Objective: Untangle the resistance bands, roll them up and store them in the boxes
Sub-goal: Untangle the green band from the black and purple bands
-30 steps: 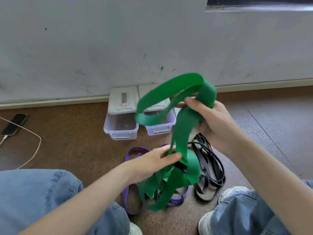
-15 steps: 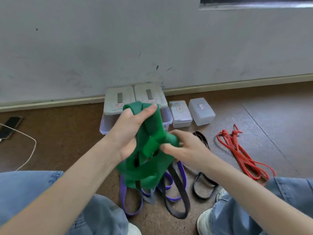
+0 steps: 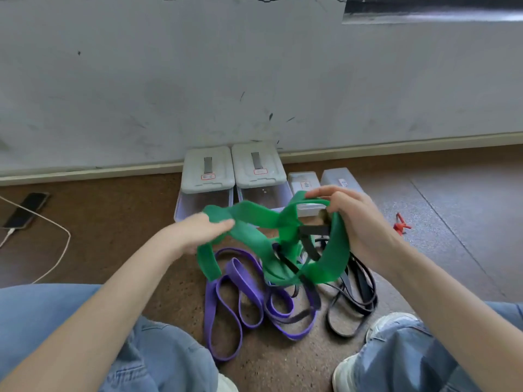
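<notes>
A wide green band (image 3: 256, 236) hangs stretched between both hands above the floor. My left hand (image 3: 198, 233) grips its left end. My right hand (image 3: 353, 222) grips its right loop, with a grey band (image 3: 311, 244) threaded through the green one. Below them a purple band (image 3: 243, 301) lies in tangled loops on the floor, and thin black bands (image 3: 359, 295) lie to its right. Two large lidded boxes (image 3: 208, 174) (image 3: 259, 168) stand by the wall, with two small boxes (image 3: 304, 179) (image 3: 339, 179) to their right.
A red band (image 3: 400, 224) shows partly behind my right wrist. A phone (image 3: 27, 210) with a white cable (image 3: 56, 250) lies on the brown floor at left. My jeans-clad knees (image 3: 85, 335) and white shoes (image 3: 390, 323) frame the bands. The grey wall stands close behind.
My hands have pulled apart, spreading the bunched green band sideways. My left hand dropped lower and left; my right hand rose to the right. The view shifted slightly.
</notes>
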